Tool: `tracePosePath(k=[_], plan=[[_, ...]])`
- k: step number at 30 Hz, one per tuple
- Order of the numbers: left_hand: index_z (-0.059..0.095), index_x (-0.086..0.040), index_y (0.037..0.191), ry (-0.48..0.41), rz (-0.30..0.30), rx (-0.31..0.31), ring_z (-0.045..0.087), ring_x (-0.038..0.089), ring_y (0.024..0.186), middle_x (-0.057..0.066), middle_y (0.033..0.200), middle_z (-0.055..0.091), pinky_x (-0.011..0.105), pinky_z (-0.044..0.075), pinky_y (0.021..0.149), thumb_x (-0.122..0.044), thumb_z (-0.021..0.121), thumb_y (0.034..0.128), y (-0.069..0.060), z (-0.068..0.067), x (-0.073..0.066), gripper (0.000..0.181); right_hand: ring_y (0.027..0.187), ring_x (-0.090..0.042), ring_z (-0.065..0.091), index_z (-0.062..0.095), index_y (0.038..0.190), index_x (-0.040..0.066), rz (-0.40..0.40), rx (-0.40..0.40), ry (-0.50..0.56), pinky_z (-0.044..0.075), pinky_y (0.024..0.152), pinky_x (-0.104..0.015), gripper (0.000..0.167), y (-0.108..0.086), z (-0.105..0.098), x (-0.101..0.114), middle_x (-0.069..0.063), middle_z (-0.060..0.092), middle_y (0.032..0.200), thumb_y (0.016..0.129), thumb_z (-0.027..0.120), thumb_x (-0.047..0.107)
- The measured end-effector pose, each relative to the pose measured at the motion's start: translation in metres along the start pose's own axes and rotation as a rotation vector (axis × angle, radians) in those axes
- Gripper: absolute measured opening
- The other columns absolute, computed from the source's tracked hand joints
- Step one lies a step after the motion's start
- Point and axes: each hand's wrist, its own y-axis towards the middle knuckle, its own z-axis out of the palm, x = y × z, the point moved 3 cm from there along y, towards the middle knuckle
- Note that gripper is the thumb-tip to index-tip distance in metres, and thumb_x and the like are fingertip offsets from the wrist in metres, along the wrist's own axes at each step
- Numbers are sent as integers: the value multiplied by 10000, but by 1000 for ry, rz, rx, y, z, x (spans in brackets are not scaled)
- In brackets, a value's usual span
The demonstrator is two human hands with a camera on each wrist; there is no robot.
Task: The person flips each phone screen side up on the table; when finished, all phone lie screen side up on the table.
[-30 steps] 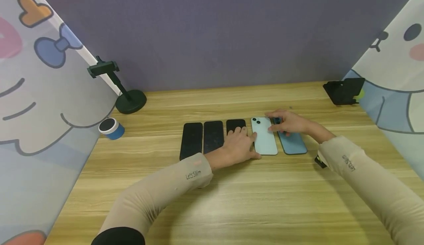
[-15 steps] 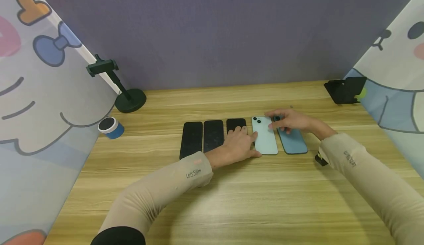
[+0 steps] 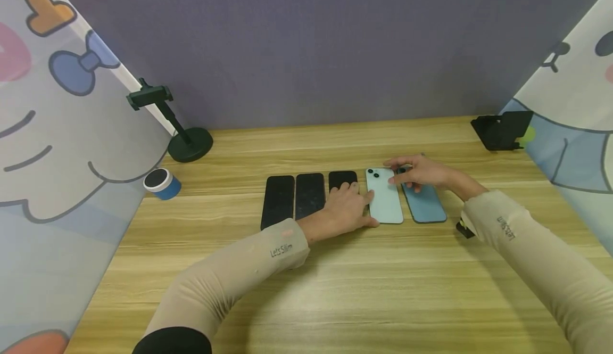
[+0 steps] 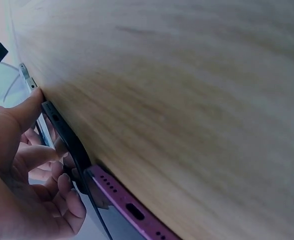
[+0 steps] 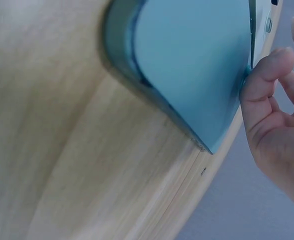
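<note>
Five phones lie in a row in the head view. My left hand (image 3: 346,209) rests over the third black phone (image 3: 342,177), with thumb and forefinger at the left edge of the mint phone (image 3: 387,202). My right hand (image 3: 419,174) reaches over the blue phone (image 3: 426,205); its forefinger is at the mint phone's top edge and its thumb at that phone's right side. In the left wrist view, my left hand's (image 4: 17,165) thumb touches a light phone's end. The right wrist view has my right hand (image 5: 277,110) beside the blue phone (image 5: 197,60).
Two more black phones (image 3: 278,199) (image 3: 309,194) lie at the left of the row. A dark green stand (image 3: 189,145) and a blue-and-white jar (image 3: 167,188) are at the far left. A black folding stand (image 3: 502,130) is at the back right, and a small black item (image 3: 464,230) lies by the right sleeve.
</note>
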Motion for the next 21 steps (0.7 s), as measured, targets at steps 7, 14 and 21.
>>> tracePosePath(k=[7,14,21], plan=[[356,-319,1562,12,9,-11,524,254,1240,104,1516,475,414,523,923,-748,486,894,1,1,1,804,651,-147,465,432,1519,106,-8,17,-22,446,542,-317,691,4,-1,1,-159,419,1382,936,715,345],[338,-312,1571,19,13,5,508,263,1301,112,1563,428,412,531,945,-739,489,897,0,-1,2,812,640,-132,477,473,1492,103,6,22,40,434,553,-301,638,6,-4,-3,-142,502,1378,941,710,322],[347,-305,1570,-5,13,12,511,265,1312,118,1568,421,408,543,932,-725,516,893,0,-1,3,814,604,-110,460,489,1480,74,3,42,111,422,552,-286,596,8,-7,-9,-15,578,851,961,688,290]])
